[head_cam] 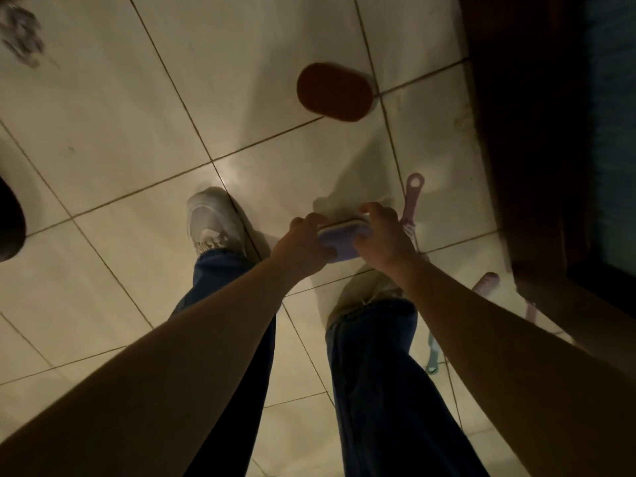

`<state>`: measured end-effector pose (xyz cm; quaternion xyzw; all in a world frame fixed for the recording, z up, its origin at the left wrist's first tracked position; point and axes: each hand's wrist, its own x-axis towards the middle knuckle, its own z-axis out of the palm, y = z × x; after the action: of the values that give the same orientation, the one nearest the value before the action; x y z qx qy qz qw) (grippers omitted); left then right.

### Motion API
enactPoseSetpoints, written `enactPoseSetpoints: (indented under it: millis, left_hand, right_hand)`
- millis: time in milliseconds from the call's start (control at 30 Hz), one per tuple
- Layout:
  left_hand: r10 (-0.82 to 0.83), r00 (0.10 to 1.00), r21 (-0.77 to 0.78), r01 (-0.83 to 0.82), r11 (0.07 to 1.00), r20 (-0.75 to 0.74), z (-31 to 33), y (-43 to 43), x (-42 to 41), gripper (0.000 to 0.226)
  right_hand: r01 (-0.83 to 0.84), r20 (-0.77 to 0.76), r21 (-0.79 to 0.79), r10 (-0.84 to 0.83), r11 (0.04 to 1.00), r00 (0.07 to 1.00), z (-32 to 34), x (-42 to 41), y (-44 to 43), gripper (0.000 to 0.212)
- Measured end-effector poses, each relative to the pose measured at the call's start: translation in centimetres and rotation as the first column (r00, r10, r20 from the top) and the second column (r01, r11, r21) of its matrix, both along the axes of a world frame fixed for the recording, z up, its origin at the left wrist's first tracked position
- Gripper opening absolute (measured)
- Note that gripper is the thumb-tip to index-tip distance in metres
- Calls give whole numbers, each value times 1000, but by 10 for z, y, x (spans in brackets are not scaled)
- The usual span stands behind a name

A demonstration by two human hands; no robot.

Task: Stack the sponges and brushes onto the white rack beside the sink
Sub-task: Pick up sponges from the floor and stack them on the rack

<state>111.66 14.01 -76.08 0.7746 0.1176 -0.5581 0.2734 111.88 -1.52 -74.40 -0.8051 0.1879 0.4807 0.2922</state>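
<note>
Both my hands hold a purple-and-white sponge (pixel 339 235) low over the tiled floor. My left hand (pixel 304 241) grips its left end and my right hand (pixel 383 232) grips its right end, fingers curled over the top. An orange oval sponge (pixel 334 92) lies on the floor farther ahead. A pink brush (pixel 411 201) lies just beyond my right hand, partly hidden by it. Another pink brush (pixel 487 282) and a teal brush (pixel 433 356) lie to the right, partly behind my right forearm. No white rack or sink shows.
My legs in blue jeans and a white shoe (pixel 211 222) stand on the cream tiles (pixel 137 132). Dark wooden furniture (pixel 530 132) runs along the right side. A grey blurred object (pixel 22 36) lies at the top left, and a dark shape (pixel 8 225) sits at the left edge.
</note>
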Motion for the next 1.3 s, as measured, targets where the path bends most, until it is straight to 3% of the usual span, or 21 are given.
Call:
enactPoseSetpoints:
  millis: [100, 233, 300, 467, 600, 667, 733, 800, 933, 1033, 1133, 1233, 1300]
  left_hand:
    - [-3, 1000, -9, 3, 1000, -10, -14, -7, -10, 69]
    - [44, 999, -4, -44, 999, 10, -21, -12, -17, 73]
    - [28, 999, 20, -29, 999, 30, -19, -12, -14, 76]
    - [-52, 980, 72, 39, 997, 194, -2, 0, 6, 89]
    - [-74, 926, 172, 10, 985, 370, 9, 10, 35, 84]
    - [12, 898, 175, -99, 980, 440, 13, 14, 51, 80]
    - [186, 862, 125, -274, 954, 472, 15, 16, 66, 75]
    - [370, 823, 66, -438, 897, 431, 15, 19, 82, 67]
    - [551, 778, -1, -578, 816, 302, 4, 30, 103, 60]
    - [596, 760, -87, -597, 798, 259, -1, 38, 106, 54]
    - [659, 721, -93, -656, 749, 216, -5, 44, 107, 33]
    - [774, 615, -80, -773, 630, 153, -1, 46, 109, 40]
    - [820, 561, -115, -812, 572, 115, 6, 46, 110, 33]
  right_hand:
    - [-66, -48, -50, 63, 997, 997, -22, -2, -1, 52]
    - [119, -179, -3, -118, 993, 977, -37, 1, -1, 55]
    - [148, -173, -9, -147, 989, 974, -37, 5, -1, 48]
    - [256, -2, 48, -257, 965, 966, -23, 25, 6, 34]
    - [294, 134, 117, -309, 948, 942, -11, 58, 24, 28]
    - [288, 319, 69, -294, 955, 901, -9, 78, 35, 26]
    - [286, 563, 45, -261, 957, 784, -6, 100, 45, 27]
    - [273, 648, 22, -222, 962, 729, -10, 123, 49, 36]
    - [46, 472, -142, 26, 989, 881, -34, 152, 49, 69]
    - [-57, 359, -187, 122, 981, 925, -46, 157, 48, 85]
    - [-60, 345, -217, 134, 974, 929, -54, 154, 49, 77]
    - [-89, 322, -295, 187, 951, 928, -53, 150, 52, 63]
    - [-31, 339, -292, 134, 956, 931, -46, 145, 52, 53]
